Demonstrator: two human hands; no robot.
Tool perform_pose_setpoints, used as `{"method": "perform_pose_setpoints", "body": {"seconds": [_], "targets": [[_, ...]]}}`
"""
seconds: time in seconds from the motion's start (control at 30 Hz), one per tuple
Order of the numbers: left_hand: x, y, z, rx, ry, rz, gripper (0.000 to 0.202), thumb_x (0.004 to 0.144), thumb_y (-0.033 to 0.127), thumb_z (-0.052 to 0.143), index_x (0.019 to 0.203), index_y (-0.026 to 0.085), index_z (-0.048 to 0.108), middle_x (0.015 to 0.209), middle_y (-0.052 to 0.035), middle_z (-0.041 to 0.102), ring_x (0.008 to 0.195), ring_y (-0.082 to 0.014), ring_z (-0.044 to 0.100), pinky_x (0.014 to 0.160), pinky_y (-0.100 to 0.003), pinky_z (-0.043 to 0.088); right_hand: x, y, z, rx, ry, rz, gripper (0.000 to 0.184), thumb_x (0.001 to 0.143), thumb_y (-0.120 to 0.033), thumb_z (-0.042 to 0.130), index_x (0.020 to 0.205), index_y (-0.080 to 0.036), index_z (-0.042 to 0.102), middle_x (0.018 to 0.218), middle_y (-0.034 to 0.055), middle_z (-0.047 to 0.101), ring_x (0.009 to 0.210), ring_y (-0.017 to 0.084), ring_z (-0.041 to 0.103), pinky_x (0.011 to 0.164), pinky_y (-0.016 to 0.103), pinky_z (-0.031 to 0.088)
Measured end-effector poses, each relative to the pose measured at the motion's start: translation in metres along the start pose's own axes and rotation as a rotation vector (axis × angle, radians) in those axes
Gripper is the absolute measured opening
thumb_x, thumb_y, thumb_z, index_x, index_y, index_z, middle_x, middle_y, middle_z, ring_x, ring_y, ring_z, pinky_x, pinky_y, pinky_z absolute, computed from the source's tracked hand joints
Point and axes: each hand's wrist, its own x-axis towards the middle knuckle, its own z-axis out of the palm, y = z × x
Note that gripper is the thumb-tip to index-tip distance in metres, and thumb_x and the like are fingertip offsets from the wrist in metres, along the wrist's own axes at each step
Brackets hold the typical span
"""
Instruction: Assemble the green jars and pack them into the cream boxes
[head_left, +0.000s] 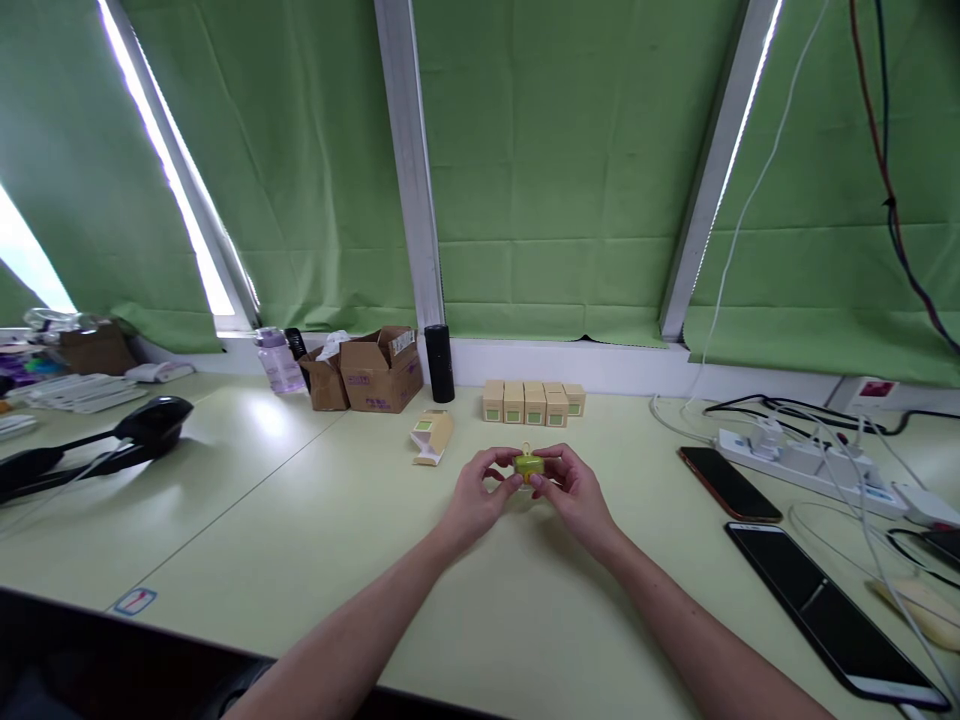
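Observation:
A small, shiny yellow-green object point(529, 467) with a loop on top is held just above the table, at the middle of the view. Its exact kind is too small to tell. My left hand point(482, 492) pinches its left side between thumb and fingers. From the right, my right hand point(574, 492) grips it the same way, so both hands cover its edges. Beyond my left hand lies an opened small cardboard box point(432, 437) on its side, its white inside showing. Several matching small tan boxes point(534, 403) stand grouped behind my hands.
A black cylinder point(439, 363), an open brown carton point(381, 370) and a purple bottle point(279, 360) line the back. Two phones, an orange-edged one point(730, 484) and a larger one point(832, 612), lie right, near a cabled power strip point(810, 470). Headphones point(154, 425) rest left.

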Motion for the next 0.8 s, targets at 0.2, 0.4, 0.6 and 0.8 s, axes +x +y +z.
{"method": "perform_pose_setpoints", "body": {"seconds": [0.2,0.4,0.6,0.8], "targets": [[-0.001,0.003,0.0,0.019,0.046,0.036,0.037,0.092,0.045,0.071,0.121,0.022,0.071,0.117,-0.0115,0.075,0.106,-0.0245,0.069,0.09,-0.038,0.056,0.001,0.0,0.002,0.162,0.019,0.057,0.047,0.078,-0.056,0.086,0.108,-0.027,0.065,0.095,0.0061,0.079,0.085,0.024,0.07,0.078,0.04,0.057],[0.0,0.003,-0.001,-0.09,0.091,0.064,0.039,0.1,0.053,0.058,0.121,0.02,0.064,0.097,-0.0077,0.074,0.1,-0.0225,0.072,0.09,-0.036,0.055,0.004,0.004,-0.006,0.562,-0.003,0.191,0.033,0.083,-0.05,0.079,0.102,-0.025,0.069,0.097,0.0107,0.079,0.081,0.026,0.072,0.074,0.041,0.053],[0.0,-0.001,-0.001,-0.081,0.086,0.026,0.036,0.101,0.052,0.058,0.116,0.021,0.065,0.095,-0.0072,0.072,0.098,-0.0222,0.071,0.085,-0.035,0.053,0.006,0.006,-0.011,0.634,0.027,0.205,0.024,0.085,-0.042,0.073,0.1,-0.023,0.072,0.096,0.0127,0.079,0.076,0.026,0.07,0.07,0.041,0.051],[-0.001,0.002,-0.001,-0.055,0.028,-0.027,0.037,0.098,0.051,0.061,0.119,0.02,0.067,0.104,-0.0099,0.074,0.104,-0.0235,0.07,0.088,-0.036,0.054,0.004,0.004,-0.009,0.552,0.117,0.183,0.045,0.077,-0.044,0.087,0.113,-0.026,0.068,0.095,0.0071,0.079,0.081,0.024,0.071,0.071,0.037,0.053]]}}
